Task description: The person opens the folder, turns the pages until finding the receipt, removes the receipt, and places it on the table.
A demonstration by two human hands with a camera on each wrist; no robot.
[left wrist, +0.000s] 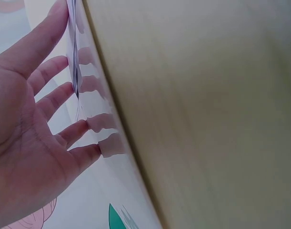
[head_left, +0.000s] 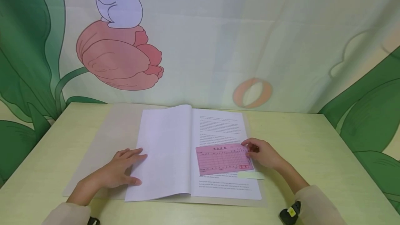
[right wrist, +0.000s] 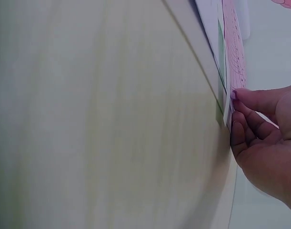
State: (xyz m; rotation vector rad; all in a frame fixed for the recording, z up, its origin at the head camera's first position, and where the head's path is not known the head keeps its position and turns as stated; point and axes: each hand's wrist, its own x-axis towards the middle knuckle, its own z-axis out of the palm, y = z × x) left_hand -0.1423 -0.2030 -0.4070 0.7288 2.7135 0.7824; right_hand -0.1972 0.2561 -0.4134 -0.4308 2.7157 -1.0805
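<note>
A stack of white printed pages (head_left: pixel 223 124) lies spread with its left leaf (head_left: pixel 164 148) blank and its right page covered in text. My left hand (head_left: pixel 120 169) rests with spread fingers on the left edge of the blank leaf; the left wrist view shows these fingers (left wrist: pixel 55 100) extended at the paper edges. On the right page lies a pink printed form (head_left: pixel 218 159), a table-ruled slip. Thumb and fingers of my right hand (head_left: pixel 262 153) pinch its right edge, as the right wrist view also shows. A pale green strip (head_left: pixel 254 175) sticks out below the form.
Beneath the pages spreads an open grey cover (head_left: pixel 103 148), lying on a light wooden table (head_left: pixel 300 141). Behind the table hangs a curtain (head_left: pixel 203 44) printed with a rabbit, a flower and leaves. A black band with a yellow mark (head_left: pixel 290 213) is at the right wrist.
</note>
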